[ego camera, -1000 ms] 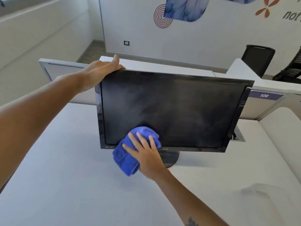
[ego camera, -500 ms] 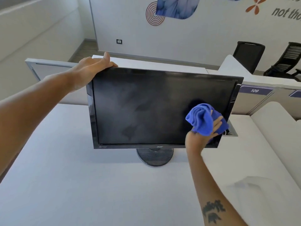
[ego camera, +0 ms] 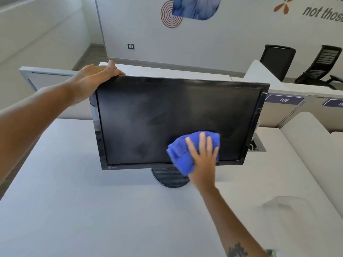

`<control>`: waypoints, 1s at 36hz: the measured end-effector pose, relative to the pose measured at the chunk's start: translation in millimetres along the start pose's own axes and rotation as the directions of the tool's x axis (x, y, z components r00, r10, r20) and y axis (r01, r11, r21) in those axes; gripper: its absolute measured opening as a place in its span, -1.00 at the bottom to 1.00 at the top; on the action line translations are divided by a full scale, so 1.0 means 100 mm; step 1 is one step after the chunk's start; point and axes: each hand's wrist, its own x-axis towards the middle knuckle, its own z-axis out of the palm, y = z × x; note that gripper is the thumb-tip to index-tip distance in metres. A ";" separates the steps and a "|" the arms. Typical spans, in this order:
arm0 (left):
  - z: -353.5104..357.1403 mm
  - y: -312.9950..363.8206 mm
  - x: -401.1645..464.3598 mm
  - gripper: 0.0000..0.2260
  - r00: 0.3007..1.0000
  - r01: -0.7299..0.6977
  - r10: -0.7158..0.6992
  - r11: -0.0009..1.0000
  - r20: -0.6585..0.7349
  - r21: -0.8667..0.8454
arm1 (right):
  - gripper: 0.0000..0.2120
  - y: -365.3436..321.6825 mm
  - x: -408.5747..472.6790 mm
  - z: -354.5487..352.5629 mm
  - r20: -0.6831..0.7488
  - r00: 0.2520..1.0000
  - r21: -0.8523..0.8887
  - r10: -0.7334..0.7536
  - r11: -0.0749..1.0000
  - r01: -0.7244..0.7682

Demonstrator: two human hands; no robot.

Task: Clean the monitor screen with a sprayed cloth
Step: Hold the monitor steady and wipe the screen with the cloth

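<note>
**Office tabletop: cloth on lower-right of screen**

White tabletop [ego camera: 74, 210] in an open office, low partitions behind, two black chairs [ego camera: 276, 60] by the far wall with printed graphics. Black monitor [ego camera: 148, 117] stands on a round base [ego camera: 169, 178] mid-tabletop, screen off, hazy smears across the glass.

Left hand [ego camera: 92, 78] sits on the monitor's top-left corner, grip closed over the top edge, thumb lying along the bezel, the other fingers hidden behind the frame.

Right hand [ego camera: 203, 156] is flat against the lower-right part of the screen, fingers spread and pointing up, palm pressing a bunched blue cloth [ego camera: 180, 154] onto the glass. So that grip is apart, pressing rather than pinching. Cloth touches the screen and overlaps the bottom bezel; its lower fold hangs just past the frame above the base. Forearm has a tattoo near the frame's bottom edge.
</note>
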 end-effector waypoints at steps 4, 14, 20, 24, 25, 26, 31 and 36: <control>0.02 -0.03 0.03 -0.54 1.000 -0.023 0.023 1.000 -0.008 0.016 | -0.34 0.42 0.25 -0.26 -0.079 0.990 -0.064 0.115 0.991 -0.121; 0.02 -0.02 0.02 -0.56 1.000 -0.017 0.018 0.999 -0.015 0.050 | -0.21 0.93 0.16 -0.31 -0.191 0.959 -0.015 0.211 0.976 -0.217; -0.01 -0.08 0.06 -0.45 1.000 0.010 -0.009 0.998 -0.019 0.056 | -0.23 1.03 -0.02 -0.14 -0.234 0.939 0.191 0.252 0.959 -0.210; -0.04 -0.16 0.11 -0.35 0.999 0.026 -0.025 0.997 -0.020 0.079 | -0.32 1.06 -0.18 -0.09 -0.210 0.943 0.330 0.257 0.927 -0.179; -0.05 -0.18 0.13 -0.34 1.000 0.024 -0.022 0.996 -0.020 0.081 | -0.34 1.06 -0.21 -0.09 -0.198 0.941 0.358 0.273 0.914 -0.189; -0.06 -0.20 0.14 -0.34 0.999 0.025 -0.023 0.997 -0.025 0.076 | -0.34 1.04 -0.24 -0.10 -0.187 0.938 0.373 0.291 0.905 -0.206; -0.09 -0.29 0.19 -0.37 1.000 0.001 0.000 0.994 -0.011 0.108 | -0.39 1.01 -0.35 -0.08 -0.193 0.930 0.383 0.312 0.897 -0.221; -0.08 -0.27 0.18 -0.37 1.000 -0.004 0.006 0.995 -0.017 0.103 | -0.41 0.94 -0.50 -0.07 -0.124 0.894 0.455 0.430 0.826 -0.333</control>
